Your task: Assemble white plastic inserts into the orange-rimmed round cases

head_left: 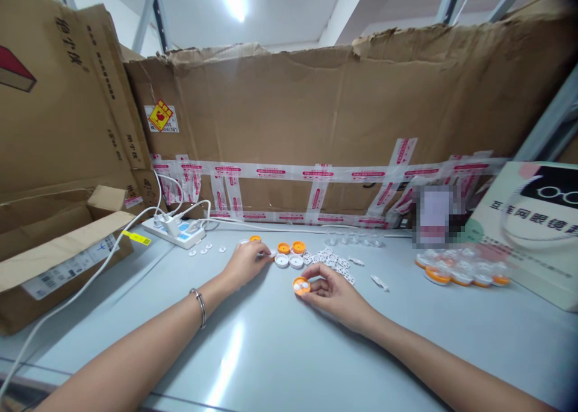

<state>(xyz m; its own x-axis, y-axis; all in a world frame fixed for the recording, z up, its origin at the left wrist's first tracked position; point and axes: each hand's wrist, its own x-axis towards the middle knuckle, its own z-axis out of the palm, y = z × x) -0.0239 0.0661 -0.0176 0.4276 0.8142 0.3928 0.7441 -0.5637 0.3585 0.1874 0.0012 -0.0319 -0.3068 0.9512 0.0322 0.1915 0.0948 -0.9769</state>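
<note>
My right hand (pixel 332 291) rests on the pale table (pixel 280 352) with its fingers curled round a small orange and white round case (pixel 301 287). My left hand (pixel 246 261), a thin bracelet on its wrist, reaches forward with fingers closed on a small white piece beside a row of orange and white caps (pixel 289 252). A scatter of tiny white parts (pixel 329 259) lies just right of those caps, between the two hands and the cardboard wall.
A taped cardboard wall (pixel 316 129) closes off the back. A white power strip (pixel 174 230) with cables sits at the back left next to open cartons (pixel 58 243). A clear bag of orange and white cases (pixel 460 267) and a printed box (pixel 533 225) lie at the right.
</note>
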